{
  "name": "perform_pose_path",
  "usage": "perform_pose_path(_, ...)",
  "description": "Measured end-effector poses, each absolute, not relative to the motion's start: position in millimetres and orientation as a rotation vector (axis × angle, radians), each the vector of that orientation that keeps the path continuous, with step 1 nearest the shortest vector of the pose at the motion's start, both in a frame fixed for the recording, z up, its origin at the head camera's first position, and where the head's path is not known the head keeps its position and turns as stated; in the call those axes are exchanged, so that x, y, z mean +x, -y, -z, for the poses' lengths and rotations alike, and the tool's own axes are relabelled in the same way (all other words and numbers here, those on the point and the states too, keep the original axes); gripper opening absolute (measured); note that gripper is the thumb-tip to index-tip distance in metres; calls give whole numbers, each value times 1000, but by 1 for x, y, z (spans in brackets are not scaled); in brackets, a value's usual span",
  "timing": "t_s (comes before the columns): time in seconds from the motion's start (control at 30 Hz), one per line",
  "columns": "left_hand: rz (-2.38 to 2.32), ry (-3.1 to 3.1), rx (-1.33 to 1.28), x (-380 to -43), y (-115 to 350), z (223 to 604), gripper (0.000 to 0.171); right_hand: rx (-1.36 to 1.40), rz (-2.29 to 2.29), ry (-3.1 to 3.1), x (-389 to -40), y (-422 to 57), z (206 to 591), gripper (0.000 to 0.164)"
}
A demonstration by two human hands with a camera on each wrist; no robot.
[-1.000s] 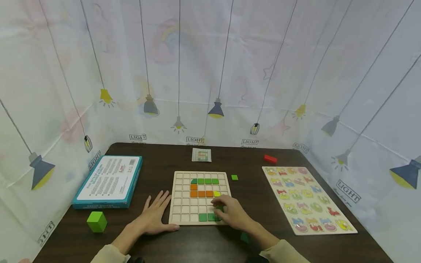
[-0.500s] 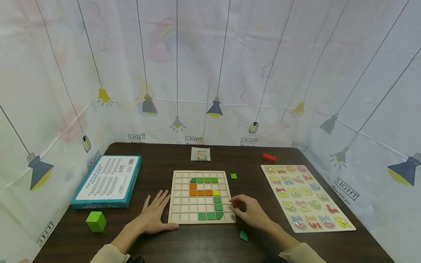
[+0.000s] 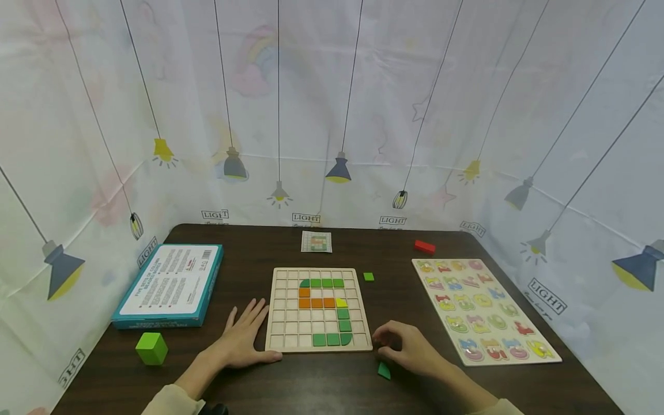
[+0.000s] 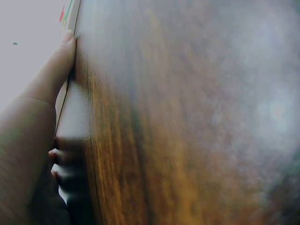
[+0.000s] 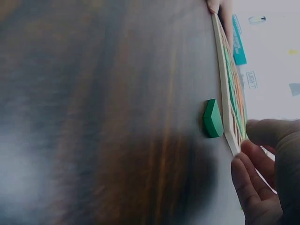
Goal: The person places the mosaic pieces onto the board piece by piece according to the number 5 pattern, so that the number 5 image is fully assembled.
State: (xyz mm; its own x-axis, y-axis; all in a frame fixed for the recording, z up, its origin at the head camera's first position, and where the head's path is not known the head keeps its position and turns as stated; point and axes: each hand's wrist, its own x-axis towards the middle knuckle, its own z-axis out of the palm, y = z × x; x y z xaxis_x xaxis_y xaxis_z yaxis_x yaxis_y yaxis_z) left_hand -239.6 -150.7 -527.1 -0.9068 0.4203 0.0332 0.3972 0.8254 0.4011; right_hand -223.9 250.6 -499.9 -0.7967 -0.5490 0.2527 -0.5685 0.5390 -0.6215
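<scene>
A wooden grid board lies in the middle of the table, with green, orange and yellow tiles set in some of its squares. My left hand rests spread at the board's left edge, its thumb at the near left corner. Just off the near right corner, my right hand hovers with loosely bent fingers and nothing visible between them. Below its fingertips lies a loose dark green tile with a curved side. Another loose tile, light green and square, sits beyond the board's right side.
A picture card lies behind the board. To the right are an animal puzzle board and a red block. On the left stand a teal-edged box and a green cube. A printed curtain surrounds the table.
My right hand has left the board's tiles and moved right and nearer, uncovering green tiles on the board's right side. The left hand stays in place.
</scene>
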Motion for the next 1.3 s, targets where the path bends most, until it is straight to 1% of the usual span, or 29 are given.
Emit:
perform_pose_path(0.1,-602,-2946,652,-238,151,524,114,1091,-1174,2728,-219,-256,501,23)
perform_pose_path(0.3,-631,-2940,655,-237,151,523,113,1299,-1222,2707,-210,-259,506,41)
perform_pose_path(0.4,-662,-2933,666,-237,151,524,113,1389,-1163,2688,-208,-259,506,44)
perform_pose_path(0.53,-662,-2942,667,-239,152,528,114,1407,-1083,2731,-206,-256,505,38)
perform_pose_path(0.77,-680,-2952,672,-239,152,532,115,1356,-1044,2755,-205,-252,507,19)
perform_pose_path(1.03,-646,-2953,643,-241,151,533,116,1366,-1126,2795,-211,-258,507,19)
perform_pose_path(1.2,-619,-2949,649,-238,150,526,115,1343,-1148,2764,-212,-260,509,17)
perform_pose_path(1.3,-620,-2945,657,-238,150,523,113,1300,-1134,2726,-209,-255,507,23)
